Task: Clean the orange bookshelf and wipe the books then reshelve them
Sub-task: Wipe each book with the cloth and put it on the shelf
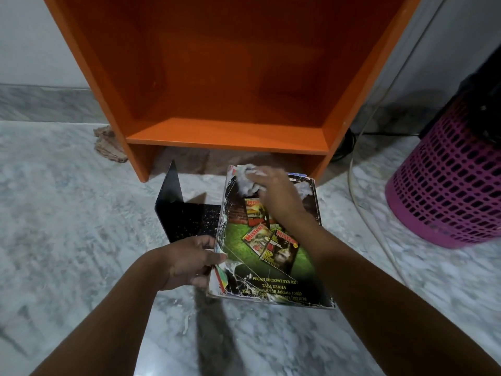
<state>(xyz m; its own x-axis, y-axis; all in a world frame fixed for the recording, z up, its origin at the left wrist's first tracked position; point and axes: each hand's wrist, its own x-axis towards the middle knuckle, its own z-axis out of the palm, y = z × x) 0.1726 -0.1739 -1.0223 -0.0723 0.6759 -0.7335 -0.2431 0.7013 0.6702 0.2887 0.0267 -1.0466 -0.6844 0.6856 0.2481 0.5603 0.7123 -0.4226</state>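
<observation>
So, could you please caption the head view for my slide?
Right hand presses a grey cloth on a worn magazine while the left hand grips its edge, by the orange bookshelf.

The magazine [271, 240] cover reads "PESAN SECEPATNYA KE", "TATA USAHA" and "Jakarta" with partly legible numbers below. The small covers pictured on it show "MISTERI" in part.

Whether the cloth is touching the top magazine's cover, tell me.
Touching. The head view shows the right hand pressing the crumpled cloth against the far end of the magazine cover, with no gap between them.
</observation>
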